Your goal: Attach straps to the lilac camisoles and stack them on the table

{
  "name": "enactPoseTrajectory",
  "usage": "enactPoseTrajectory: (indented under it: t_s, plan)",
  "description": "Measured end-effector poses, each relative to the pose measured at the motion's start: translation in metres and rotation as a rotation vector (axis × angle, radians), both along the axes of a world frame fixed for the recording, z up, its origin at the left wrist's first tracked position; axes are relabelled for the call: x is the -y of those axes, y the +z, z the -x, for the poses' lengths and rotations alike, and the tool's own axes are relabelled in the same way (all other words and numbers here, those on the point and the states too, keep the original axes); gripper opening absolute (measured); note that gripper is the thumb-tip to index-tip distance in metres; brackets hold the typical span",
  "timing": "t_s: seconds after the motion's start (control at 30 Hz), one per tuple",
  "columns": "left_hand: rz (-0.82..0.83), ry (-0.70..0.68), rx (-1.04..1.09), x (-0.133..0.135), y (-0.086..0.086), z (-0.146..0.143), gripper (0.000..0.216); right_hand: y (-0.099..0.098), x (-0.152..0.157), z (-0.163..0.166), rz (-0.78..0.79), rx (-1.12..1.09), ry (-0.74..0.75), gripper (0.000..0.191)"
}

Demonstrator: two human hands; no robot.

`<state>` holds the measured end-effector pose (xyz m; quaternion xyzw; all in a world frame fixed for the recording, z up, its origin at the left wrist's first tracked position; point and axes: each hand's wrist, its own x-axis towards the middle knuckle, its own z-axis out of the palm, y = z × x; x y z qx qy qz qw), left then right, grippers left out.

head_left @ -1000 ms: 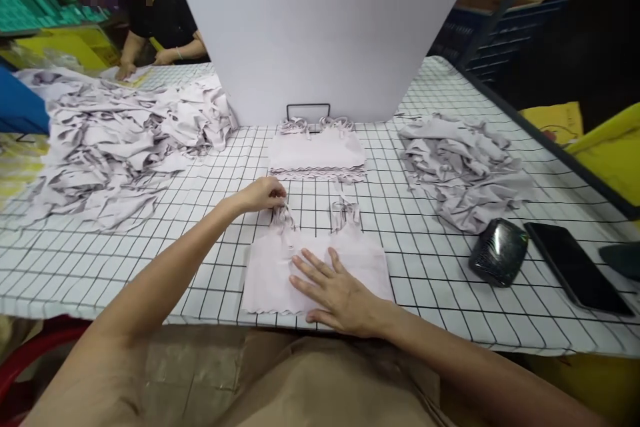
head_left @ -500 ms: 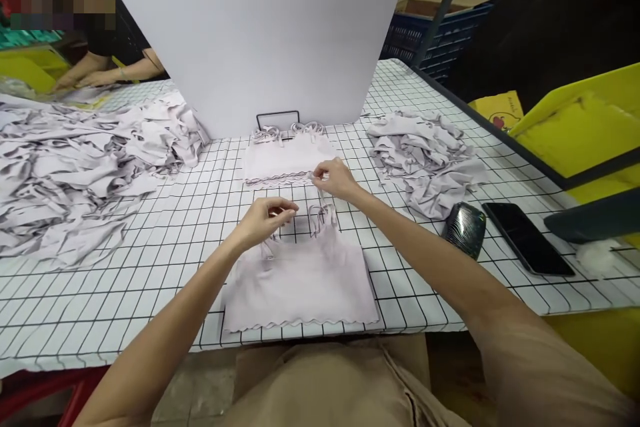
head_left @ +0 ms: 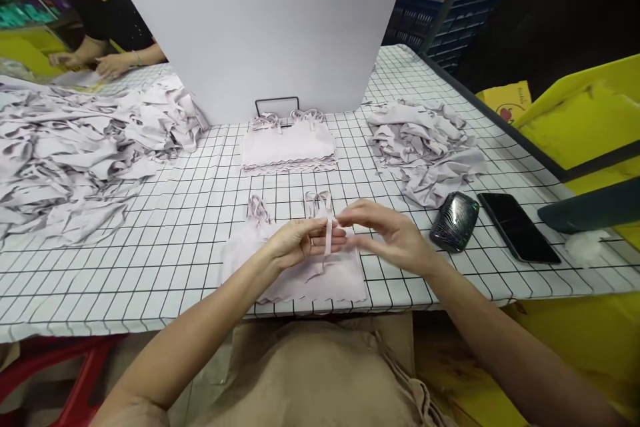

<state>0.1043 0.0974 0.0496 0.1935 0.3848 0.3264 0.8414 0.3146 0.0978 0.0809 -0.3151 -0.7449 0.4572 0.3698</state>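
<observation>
A pale pink strappy top [head_left: 320, 283] with a wavy hem lies flat at the near edge of the table. Over its right half, my left hand [head_left: 295, 240] pinches a thin shoulder strap [head_left: 329, 237] between thumb and forefinger, the strap hanging down across the fingers. Just right of it, my right hand [head_left: 393, 237] is open, thumb and fingers apart, with its fingertips close to the strap. The top's left strap loop [head_left: 257, 207] lies on the cloth. Farther back rests a neat stack of similar tops [head_left: 289, 145] with strap loops at its far end.
Loose piles of pink fabric lie at left [head_left: 90, 147] and right [head_left: 425, 147]. A black glossy object [head_left: 455, 221] and a phone [head_left: 519, 227] sit at right. A white board [head_left: 260, 33] stands behind the stack. Another person's hands [head_left: 113, 65] work at far left.
Both hands have come nearer and rightward over the near top. My left hand now grips the right strap, and my right hand has left the stack's hem.
</observation>
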Motion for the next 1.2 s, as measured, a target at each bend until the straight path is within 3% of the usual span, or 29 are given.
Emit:
enactPoseTrajectory:
  t_s: [0.1,0.2,0.3,0.4,0.47,0.67,0.73,0.83,0.9,0.97,1.07,1.1,1.13,1.2]
  plan:
    - [0.017,0.040,-0.001,0.007,-0.005,-0.005,0.014,-0.021,0.009,-0.006,0.292,-0.004,-0.265,0.029]
    - [0.012,0.074,-0.047,0.007,-0.009,-0.007,0.014,-0.038,0.010,0.005,0.629,-0.001,-0.167,0.048]
    - [-0.010,0.104,-0.110,0.000,-0.010,-0.010,0.018,-0.041,0.013,0.018,0.827,0.027,0.003,0.046]
    - [-0.019,0.134,-0.149,-0.008,-0.009,-0.011,0.023,-0.033,0.018,0.020,0.881,0.085,0.170,0.037]
    - [-0.031,0.130,-0.149,-0.011,-0.009,-0.009,0.024,-0.027,0.019,0.016,0.910,0.041,0.206,0.033]
    - [-0.006,-0.086,-0.032,0.009,-0.005,0.004,0.035,-0.021,0.000,0.014,0.936,-0.187,-0.015,0.034]
    - [-0.027,-0.105,0.003,0.018,-0.004,0.008,0.039,-0.022,-0.007,0.016,0.928,-0.185,-0.057,0.035]
    - [-0.085,-0.066,-0.084,0.027,-0.007,0.012,0.025,-0.024,-0.013,0.017,0.912,-0.189,-0.102,0.037]
    - [-0.121,-0.016,-0.174,0.030,-0.011,0.013,0.022,-0.027,-0.014,0.015,0.886,-0.141,-0.101,0.039]
    - [-0.174,0.026,-0.244,0.030,-0.013,0.014,0.025,-0.029,-0.014,0.010,0.733,-0.001,-0.149,0.039]
    - [-0.308,0.061,-0.327,0.030,-0.013,0.013,0.031,-0.030,-0.010,0.006,0.137,0.203,-0.347,0.030]
    - [-0.350,0.074,-0.356,0.030,-0.011,0.012,0.032,-0.029,-0.008,0.007,-0.057,0.231,-0.352,0.029]
    - [-0.385,0.092,-0.384,0.030,-0.009,0.011,0.031,-0.029,-0.006,0.009,-0.191,0.240,-0.302,0.029]
    - [-0.441,0.142,-0.432,0.030,-0.006,0.009,0.029,-0.030,-0.003,0.016,-0.251,0.226,-0.109,0.027]
